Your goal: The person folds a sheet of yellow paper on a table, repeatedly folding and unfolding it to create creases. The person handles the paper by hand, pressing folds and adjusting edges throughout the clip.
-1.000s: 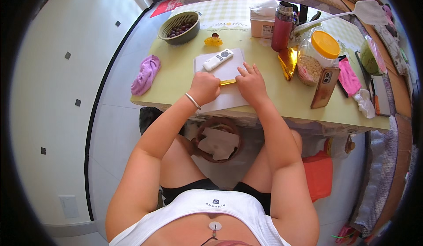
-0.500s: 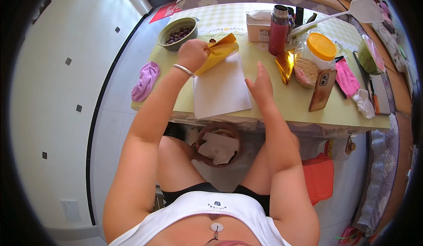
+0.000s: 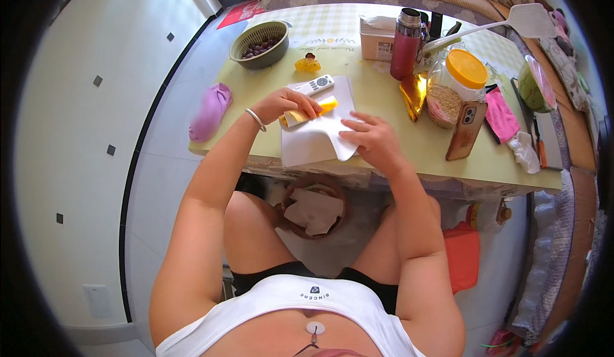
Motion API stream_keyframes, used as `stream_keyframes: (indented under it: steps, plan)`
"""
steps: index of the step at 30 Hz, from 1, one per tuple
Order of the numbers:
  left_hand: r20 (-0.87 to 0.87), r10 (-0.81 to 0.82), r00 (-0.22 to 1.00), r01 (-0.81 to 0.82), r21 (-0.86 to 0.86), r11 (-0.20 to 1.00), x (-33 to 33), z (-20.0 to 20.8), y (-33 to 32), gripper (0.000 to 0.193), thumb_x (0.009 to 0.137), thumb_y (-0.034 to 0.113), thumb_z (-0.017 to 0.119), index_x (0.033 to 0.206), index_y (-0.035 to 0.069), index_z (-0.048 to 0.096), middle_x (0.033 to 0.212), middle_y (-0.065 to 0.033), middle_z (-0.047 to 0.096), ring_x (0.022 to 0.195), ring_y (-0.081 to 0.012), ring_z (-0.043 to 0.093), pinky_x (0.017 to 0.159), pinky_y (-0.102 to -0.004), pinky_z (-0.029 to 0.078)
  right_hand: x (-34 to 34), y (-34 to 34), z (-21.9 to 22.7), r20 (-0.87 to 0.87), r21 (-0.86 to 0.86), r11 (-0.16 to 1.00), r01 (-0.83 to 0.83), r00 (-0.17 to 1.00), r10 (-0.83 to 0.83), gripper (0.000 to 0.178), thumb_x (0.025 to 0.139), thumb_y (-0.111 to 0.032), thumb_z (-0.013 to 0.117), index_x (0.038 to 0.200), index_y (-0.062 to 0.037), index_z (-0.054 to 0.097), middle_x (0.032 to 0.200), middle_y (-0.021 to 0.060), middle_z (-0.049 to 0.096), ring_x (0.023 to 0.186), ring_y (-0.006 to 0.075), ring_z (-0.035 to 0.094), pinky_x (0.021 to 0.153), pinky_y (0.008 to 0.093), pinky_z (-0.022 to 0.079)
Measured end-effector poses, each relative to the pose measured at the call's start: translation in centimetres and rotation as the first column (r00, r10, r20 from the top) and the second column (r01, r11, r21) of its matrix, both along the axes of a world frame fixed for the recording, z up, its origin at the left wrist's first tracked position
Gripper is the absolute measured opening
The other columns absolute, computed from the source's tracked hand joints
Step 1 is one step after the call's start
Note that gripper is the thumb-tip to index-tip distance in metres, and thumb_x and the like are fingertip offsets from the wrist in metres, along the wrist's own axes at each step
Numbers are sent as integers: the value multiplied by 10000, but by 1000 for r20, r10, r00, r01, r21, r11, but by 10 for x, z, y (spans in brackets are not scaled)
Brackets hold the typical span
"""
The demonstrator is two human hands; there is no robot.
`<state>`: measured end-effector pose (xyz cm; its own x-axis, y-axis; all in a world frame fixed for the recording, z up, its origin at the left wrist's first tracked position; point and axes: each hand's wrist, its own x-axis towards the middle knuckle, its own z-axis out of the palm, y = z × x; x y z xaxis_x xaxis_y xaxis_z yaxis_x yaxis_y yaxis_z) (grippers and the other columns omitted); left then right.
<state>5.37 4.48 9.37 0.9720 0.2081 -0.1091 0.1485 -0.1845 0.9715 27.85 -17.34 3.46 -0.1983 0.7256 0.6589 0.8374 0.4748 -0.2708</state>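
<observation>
A sheet of gold paper (image 3: pixel 328 106), white on its underside, lies bent over a white paper stack (image 3: pixel 295 154) at the table's near edge. My left hand (image 3: pixel 291 106) is closed on its gold folded part. At the sheet's right side, my right hand (image 3: pixel 377 143) has its fingers spread, with the fingertips on the curved white face. Where my right thumb lies is hard to see. Just beyond the hands, a white remote control (image 3: pixel 314 86) rests on the far part of the stack. A yellow hair claw (image 3: pixel 307 65) sits farther back.
A green colander bowl (image 3: pixel 281 51) of dark round fruit stands far left, near a purple cloth (image 3: pixel 211 111). To the right are a red thermos (image 3: pixel 405 53), gold foil packet (image 3: pixel 414 95), yellow-lidded jar (image 3: pixel 466 69) and upright phone (image 3: pixel 466 131). A basket (image 3: pixel 342 210) sits below the table.
My left hand has lowered the gold paper toward me, uncovering the remote and hair claw. My right hand has moved left onto the sheet, whose white underside now shows.
</observation>
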Motion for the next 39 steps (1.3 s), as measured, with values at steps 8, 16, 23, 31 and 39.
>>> stream_keyframes:
  steps: [8,16,23,31,39]
  plan:
    - [216,209,954,-300,619,726,-16,7,-54,287,851,235,736,1010,-3,748,1193,-160,702,1210,-310,608,1084,-386,414,-44,13,-16,229,-102,983,151,966,-124,56,763,-112,635,805,-125,670,799,23,665,823,225,651,708,358,534]
    - [66,374,925,-237,870,432,-58,-28,-138,204,810,117,748,984,17,713,1235,-209,659,1143,-371,620,1007,-425,475,-55,19,-8,135,-294,955,44,991,-4,67,766,-121,678,801,-120,736,896,54,721,911,268,676,815,401,543]
    - [201,213,956,-289,769,570,-77,-48,-109,38,800,64,686,795,50,651,1513,-231,433,1435,-434,346,1153,-439,331,-17,17,-7,-219,-368,911,-188,969,112,80,795,-157,734,858,-128,776,1387,135,598,1388,347,453,1067,405,448]
    - [148,244,958,-272,733,624,-67,-51,-78,101,772,149,696,782,67,638,1567,-257,353,1437,-427,355,1156,-441,305,-2,29,-7,-252,-367,886,-283,947,198,44,768,-97,751,802,-70,757,1489,152,508,1489,403,268,1113,419,387]
    - [236,386,892,-452,489,746,-69,-70,-69,162,793,138,678,809,-18,640,1213,-243,653,1089,-366,606,957,-401,471,-2,38,-11,-471,-501,854,-139,872,-134,175,823,-145,743,848,25,710,1264,174,656,1144,335,610,967,372,476]
